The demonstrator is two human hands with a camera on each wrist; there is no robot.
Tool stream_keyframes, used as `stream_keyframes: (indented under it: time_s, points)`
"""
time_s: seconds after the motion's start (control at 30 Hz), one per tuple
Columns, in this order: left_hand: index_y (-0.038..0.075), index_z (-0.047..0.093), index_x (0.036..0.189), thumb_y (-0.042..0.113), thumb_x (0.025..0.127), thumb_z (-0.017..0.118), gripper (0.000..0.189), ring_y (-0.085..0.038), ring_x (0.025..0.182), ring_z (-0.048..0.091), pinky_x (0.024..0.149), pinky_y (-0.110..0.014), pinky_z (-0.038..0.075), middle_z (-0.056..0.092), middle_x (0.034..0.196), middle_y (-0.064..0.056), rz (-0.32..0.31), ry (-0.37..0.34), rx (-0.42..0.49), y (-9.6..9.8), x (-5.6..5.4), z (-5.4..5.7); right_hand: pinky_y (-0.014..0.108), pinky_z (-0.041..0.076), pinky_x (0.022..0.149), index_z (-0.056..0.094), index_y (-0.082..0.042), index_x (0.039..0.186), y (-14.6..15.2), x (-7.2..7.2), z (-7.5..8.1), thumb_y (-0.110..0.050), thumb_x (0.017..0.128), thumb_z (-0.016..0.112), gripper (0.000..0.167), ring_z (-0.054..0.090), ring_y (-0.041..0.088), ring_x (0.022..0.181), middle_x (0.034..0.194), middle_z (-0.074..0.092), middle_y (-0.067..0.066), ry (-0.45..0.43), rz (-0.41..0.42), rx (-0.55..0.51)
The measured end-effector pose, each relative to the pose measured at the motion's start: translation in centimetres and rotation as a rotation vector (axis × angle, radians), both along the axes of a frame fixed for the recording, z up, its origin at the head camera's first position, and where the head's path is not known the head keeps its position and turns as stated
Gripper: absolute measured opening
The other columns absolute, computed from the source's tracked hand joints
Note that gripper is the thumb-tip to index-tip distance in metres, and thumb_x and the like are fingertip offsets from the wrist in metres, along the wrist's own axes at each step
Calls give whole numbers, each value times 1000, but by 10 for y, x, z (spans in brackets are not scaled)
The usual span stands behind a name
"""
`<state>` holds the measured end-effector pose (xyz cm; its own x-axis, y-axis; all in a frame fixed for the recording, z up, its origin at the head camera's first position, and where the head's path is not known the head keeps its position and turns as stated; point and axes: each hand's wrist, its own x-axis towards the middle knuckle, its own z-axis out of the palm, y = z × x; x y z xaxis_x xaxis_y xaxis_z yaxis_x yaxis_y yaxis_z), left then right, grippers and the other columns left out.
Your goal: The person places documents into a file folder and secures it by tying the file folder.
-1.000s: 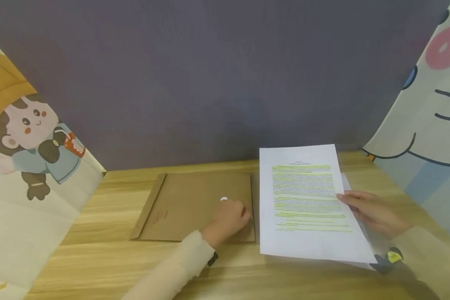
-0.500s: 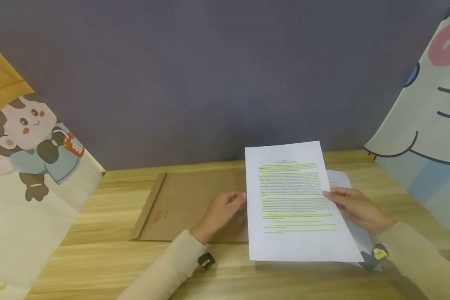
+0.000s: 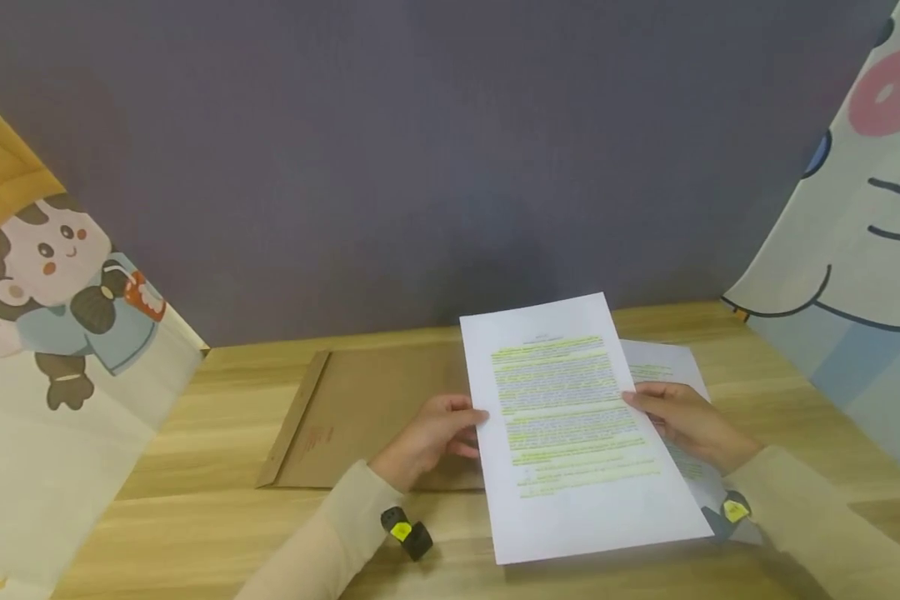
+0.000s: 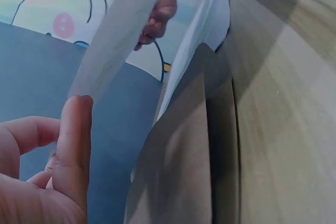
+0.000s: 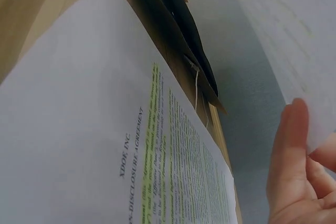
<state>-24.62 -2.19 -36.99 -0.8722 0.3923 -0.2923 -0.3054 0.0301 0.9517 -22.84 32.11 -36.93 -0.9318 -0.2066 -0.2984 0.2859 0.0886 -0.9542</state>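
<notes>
A printed sheet of paper with yellow-highlighted lines is held up, tilted, above the table. My left hand pinches its left edge, thumb on the printed face. At the opposite edge, my right hand grips the sheet between thumb and fingers. Below the right hand lies a second highlighted sheet, partly covered by the raised one; its heading shows in the right wrist view. Behind the left hand is a brown kraft paper file envelope, its right part hidden by the sheet. Its mouth gapes in the left wrist view.
The wood-grain table meets a dark grey panel at the back. Cartoon-printed sheets flank it on both sides. A string hangs from the envelope in the right wrist view. Black and yellow wrist devices sit at both sleeves.
My right hand has brought the sheet leftward over part of the envelope. The left hand has come off the envelope and taken hold of the sheet's left edge. More of the second sheet shows.
</notes>
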Motion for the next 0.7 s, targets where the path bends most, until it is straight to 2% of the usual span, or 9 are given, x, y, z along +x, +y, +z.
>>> stream_keyframes:
  time_s: [0.17,0.3,0.4,0.6,0.7]
  points:
    - [-10,60,101,3,86,62,20,-13,64,64,57,-26,55,67,78,-6,12,1,16,-2,2,-4,31,55,76,59,-2,119,-2,-1,-4,-20,94,57,31,67,17,90,99,69,-3,21,22,-13]
    - [-9,61,99,3,86,62,18,-14,64,65,58,-27,56,67,78,-7,27,20,5,-3,3,-6,30,55,76,63,-12,110,-3,-1,-7,-19,95,55,18,68,16,90,98,69,-5,39,41,-49]
    - [-10,61,99,2,85,63,18,-14,63,65,58,-27,56,67,77,-7,40,27,-9,-3,3,-7,30,55,76,64,-16,107,-3,-2,-8,-19,96,55,15,68,16,90,98,69,-5,39,42,-56]
    - [-12,61,101,1,85,62,21,-13,60,63,57,-27,56,67,76,-8,64,54,-42,-3,3,-6,31,55,78,64,-12,109,-5,-2,-9,-20,95,56,18,67,17,91,99,69,-4,38,32,-52]
    - [-13,61,102,1,85,62,22,-12,58,62,56,-26,55,67,75,-8,72,62,-54,-3,3,-8,31,55,77,64,-14,106,-5,-1,-10,-20,95,56,15,67,17,91,99,69,-4,31,28,-60]
